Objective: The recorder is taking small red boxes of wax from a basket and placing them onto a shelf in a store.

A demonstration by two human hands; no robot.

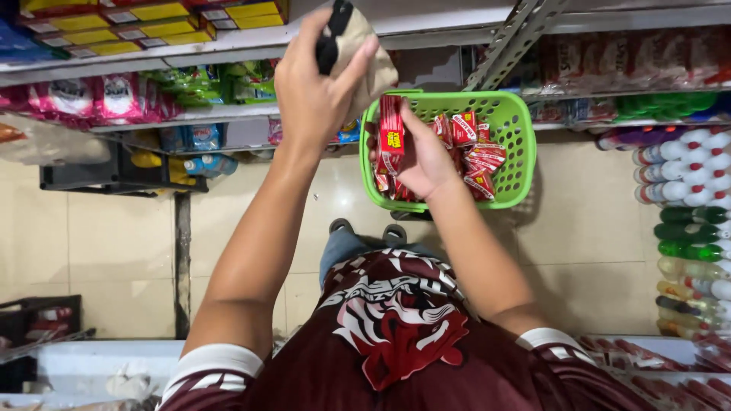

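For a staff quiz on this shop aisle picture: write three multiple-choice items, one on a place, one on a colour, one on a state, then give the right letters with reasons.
1. Where are the small red packets piled?
A. in the basket
B. on the floor
C. on the top shelf

2. What colour is the basket?
A. blue
B. green
C. black

3. What is the right hand doing?
A. hanging empty
B. resting on the floor
C. gripping a red packet

Answers:
1 A, the red packets lie inside the basket.
2 B, its rim and mesh walls are bright green.
3 C, the right hand closes on a red packet, while the left hand holds up a tan and black cloth.
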